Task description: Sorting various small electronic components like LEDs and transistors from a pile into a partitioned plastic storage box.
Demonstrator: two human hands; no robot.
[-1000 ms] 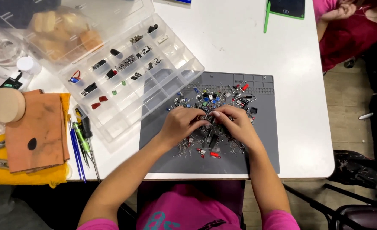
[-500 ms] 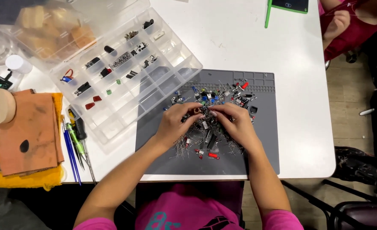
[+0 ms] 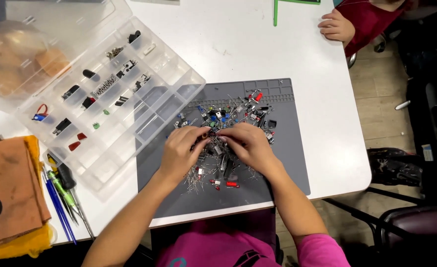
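Note:
A heap of small electronic parts (image 3: 228, 116) with thin wire legs lies on a grey work mat (image 3: 287, 163). My left hand (image 3: 181, 151) and my right hand (image 3: 248, 146) rest on the heap, fingertips meeting at its middle around a small part (image 3: 212, 134). Both hands have bent fingers pinching into the pile. Which hand actually holds the part is hard to tell. Red-capped pieces (image 3: 226, 184) lie just below my hands.
A clear compartment box (image 3: 105, 99) with several sorted parts sits left of the mat, its lid open behind. Pens and screwdrivers (image 3: 63, 198), a brown cloth (image 3: 8, 188) over yellow fabric lie far left. Another person's hand (image 3: 336, 25) rests at the table's far right edge.
The view has shifted slightly; my hands stay on the heap, fingertips drawn closer together at its middle. The other person's hand has come down onto the table edge.

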